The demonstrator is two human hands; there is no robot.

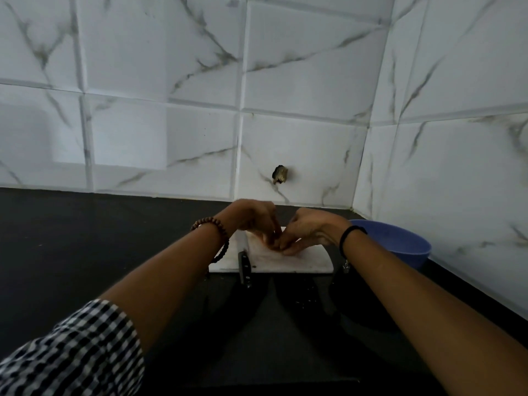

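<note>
A white cutting board (300, 262) lies on the dark counter near the back wall. My left hand (253, 217) and my right hand (310, 228) meet above its far half, fingertips together. Their curled fingers pinch a small pale pinkish piece of food (260, 238) that rests on the board; what it is stays unclear, since the hands hide most of it. A knife (244, 267) with a black handle lies on the board's left part, handle sticking out over the near edge.
A blue bowl (400, 244) stands right of the board, close to the tiled corner. The dark counter (100, 238) stretches to the left. A small dark hole (280, 174) shows in the marble-patterned wall behind.
</note>
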